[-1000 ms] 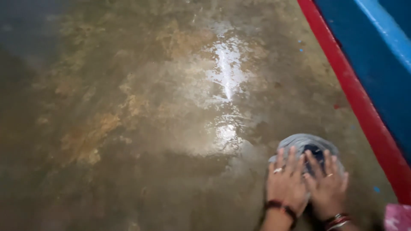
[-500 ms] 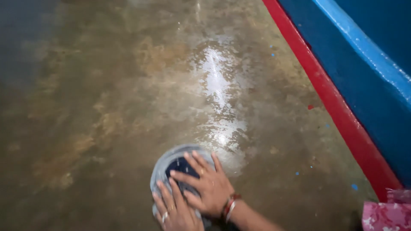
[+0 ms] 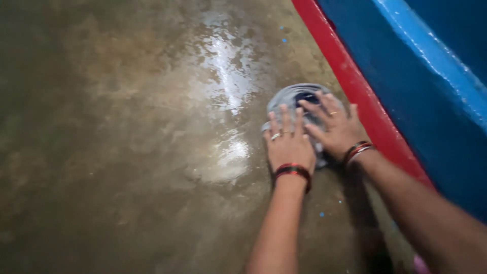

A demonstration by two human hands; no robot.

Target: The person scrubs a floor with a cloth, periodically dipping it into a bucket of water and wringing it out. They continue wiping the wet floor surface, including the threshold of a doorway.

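Now both my hands press flat on the cloth [image 3: 299, 99] — left hand [image 3: 288, 144] and right hand [image 3: 335, 129], fingers spread. It has swung back right from mid-floor, close beside the red strip [image 3: 355, 86] — the wet floor [image 3: 218, 101] shines behind.

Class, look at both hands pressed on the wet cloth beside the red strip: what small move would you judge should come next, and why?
Probably a sweep of the cloth leftwards, away from the red strip, over the shiny wet patch. The left hand and right hand lie flat on the cloth, which already sits close to the strip at the foot of the blue wall, while the floor to the left glistens with water.
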